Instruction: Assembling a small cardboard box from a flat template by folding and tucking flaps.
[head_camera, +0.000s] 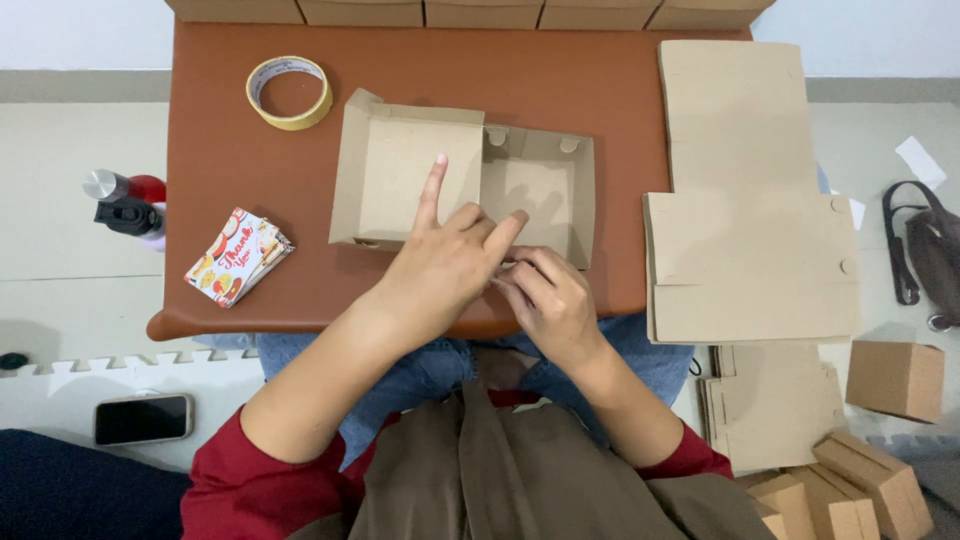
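Hands meet at near wall of half-folded cardboard box (470, 190), mid-worktop (300, 260). Left hand (440, 265) fingers spread, right hand (548, 300) fingers pinching the flap edge. Risk: flap springs open if pinch slips.

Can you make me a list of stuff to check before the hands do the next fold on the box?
1. Cardboard box sits flat on the brown table: ok.
2. Left hand rests at the box's near wall, forefinger pointing out: ok.
3. Right hand pinches the near edge: ok.
4. Near flap fully tucked in: cannot tell, the hands hide it.
5. Tape roll close by on the table: ok.
6. Flat cardboard blanks stacked ready on the right: ok.
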